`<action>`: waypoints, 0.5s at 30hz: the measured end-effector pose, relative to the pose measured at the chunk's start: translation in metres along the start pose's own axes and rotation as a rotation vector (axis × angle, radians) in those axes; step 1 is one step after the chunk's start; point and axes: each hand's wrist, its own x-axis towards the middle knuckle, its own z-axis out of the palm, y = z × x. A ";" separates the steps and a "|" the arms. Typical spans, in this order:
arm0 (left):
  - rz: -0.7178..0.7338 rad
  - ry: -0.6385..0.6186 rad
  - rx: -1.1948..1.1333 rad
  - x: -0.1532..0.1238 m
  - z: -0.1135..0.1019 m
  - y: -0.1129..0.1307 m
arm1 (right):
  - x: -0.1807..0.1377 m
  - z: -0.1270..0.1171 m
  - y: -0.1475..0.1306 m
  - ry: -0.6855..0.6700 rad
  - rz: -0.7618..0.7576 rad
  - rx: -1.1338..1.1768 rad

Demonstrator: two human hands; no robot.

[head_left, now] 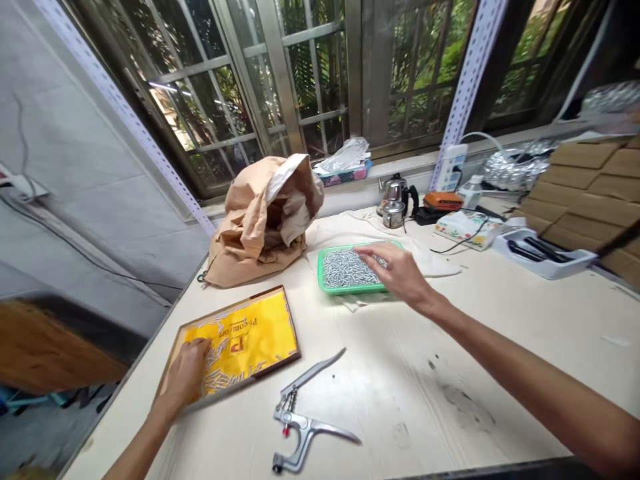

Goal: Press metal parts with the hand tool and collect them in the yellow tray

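Note:
My right hand (pixel 397 272) reaches into a green tray (pixel 324 283) full of several small silver metal pieces, fingers stretched flat over them. My left hand (pixel 186 371) rests on the left side of a shallow yellow-lined box lid (pixel 260 333) that holds several scattered silver pieces; its fingers are curled down onto the pieces, and whether they grip any is hidden. A metal hand press tool (pixel 303 420) lies on the table between my arms, untouched.
A crumpled brown paper bag (pixel 260 220) stands behind the box lid. A small metal kettle (pixel 395 200), an orange device (pixel 443 200), a white tray with dark tools (pixel 547 253) and stacked cardboard (pixel 595 193) line the back right. Barred windows run behind the table.

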 end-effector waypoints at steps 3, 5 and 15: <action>0.037 -0.034 0.014 0.002 0.004 -0.003 | -0.043 0.010 -0.022 -0.155 0.002 0.107; 0.061 -0.026 0.024 0.005 0.001 -0.003 | -0.078 0.022 -0.037 -0.312 -0.020 0.148; -0.123 0.035 -0.614 -0.043 -0.052 0.079 | -0.175 0.068 -0.099 -0.912 0.078 -0.008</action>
